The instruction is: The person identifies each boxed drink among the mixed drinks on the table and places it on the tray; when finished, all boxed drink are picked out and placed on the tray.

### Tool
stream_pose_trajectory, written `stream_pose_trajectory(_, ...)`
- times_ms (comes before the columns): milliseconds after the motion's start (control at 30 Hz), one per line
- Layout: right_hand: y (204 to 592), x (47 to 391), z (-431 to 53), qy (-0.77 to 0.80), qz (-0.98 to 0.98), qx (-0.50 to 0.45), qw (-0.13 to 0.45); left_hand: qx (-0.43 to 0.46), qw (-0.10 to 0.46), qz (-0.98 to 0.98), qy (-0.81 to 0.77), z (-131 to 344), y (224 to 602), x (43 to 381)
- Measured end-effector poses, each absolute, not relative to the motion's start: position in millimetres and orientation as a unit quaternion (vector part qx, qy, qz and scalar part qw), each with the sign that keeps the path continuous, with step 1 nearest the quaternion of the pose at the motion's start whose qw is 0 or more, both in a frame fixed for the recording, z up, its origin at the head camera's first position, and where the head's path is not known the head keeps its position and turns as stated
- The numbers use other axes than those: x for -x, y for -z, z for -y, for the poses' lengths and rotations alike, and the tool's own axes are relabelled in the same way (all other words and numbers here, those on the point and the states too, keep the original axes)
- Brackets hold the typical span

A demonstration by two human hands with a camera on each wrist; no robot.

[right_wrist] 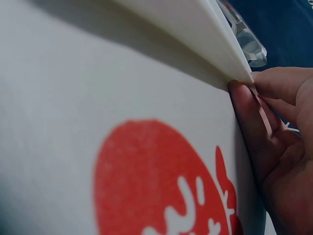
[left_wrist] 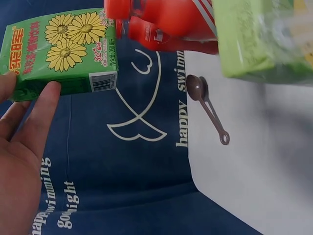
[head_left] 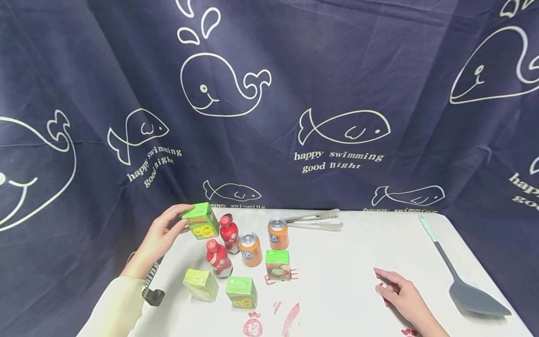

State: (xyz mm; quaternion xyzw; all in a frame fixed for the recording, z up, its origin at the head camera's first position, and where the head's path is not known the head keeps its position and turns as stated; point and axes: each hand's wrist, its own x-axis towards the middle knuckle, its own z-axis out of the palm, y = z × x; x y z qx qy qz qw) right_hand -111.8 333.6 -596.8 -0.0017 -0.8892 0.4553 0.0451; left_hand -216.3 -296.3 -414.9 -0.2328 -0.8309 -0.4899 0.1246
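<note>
My left hand (head_left: 162,234) grips a green drink carton (head_left: 200,222) with yellow flowers at the back left of the table; in the left wrist view its fingers touch the carton's edge. Whether the carton rests on the table I cannot tell. Beside it stand two red bottles (head_left: 219,259) and two orange cans (head_left: 250,249). Nearer are a pale green carton (head_left: 200,284), a green flowered carton (head_left: 242,292) and another green carton (head_left: 278,265). My right hand (head_left: 404,292) pinches the edge of a flat white board (right_wrist: 195,29), hard to tell from the white cloth in the head view.
Metal tongs (head_left: 316,220) lie at the back. A grey spatula (head_left: 473,295) with a mint handle lies along the right side. A brown spoon (left_wrist: 208,107) is behind the bottles. Some clear object (right_wrist: 249,49) shows past the board. A dark printed curtain (head_left: 273,140) hangs behind.
</note>
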Motion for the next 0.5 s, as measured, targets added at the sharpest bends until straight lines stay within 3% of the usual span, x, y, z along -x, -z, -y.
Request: stream_pose_trajectory(500, 599.1, 112.1, -334.8, -0.458, 0.888, 0.01, 0.038, 0.277, 0.119, 0.816, 0.494, 275.7, 408.7, 220.1)
